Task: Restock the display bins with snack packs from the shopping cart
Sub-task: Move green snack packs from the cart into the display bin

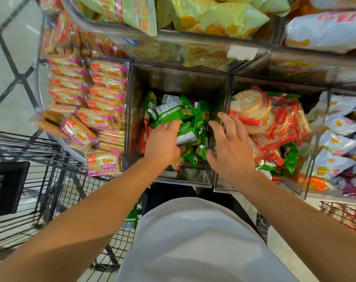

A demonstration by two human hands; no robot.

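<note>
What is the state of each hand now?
Left hand: grips green snack packs.
Right hand: open, fingers spread, holding nothing.

clear bin (174, 78), green snack packs (174, 110) inside

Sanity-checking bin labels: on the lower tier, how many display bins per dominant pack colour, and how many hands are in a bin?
Pink packs: 1 bin, far left
Green packs: 1 bin, centre
Red packs: 1 bin, right of centre, a few green mixed in
Pale lilac packs: 1 bin, far right
Total: 4 bins
Hands in the green bin: 2, left hand and right hand
</note>
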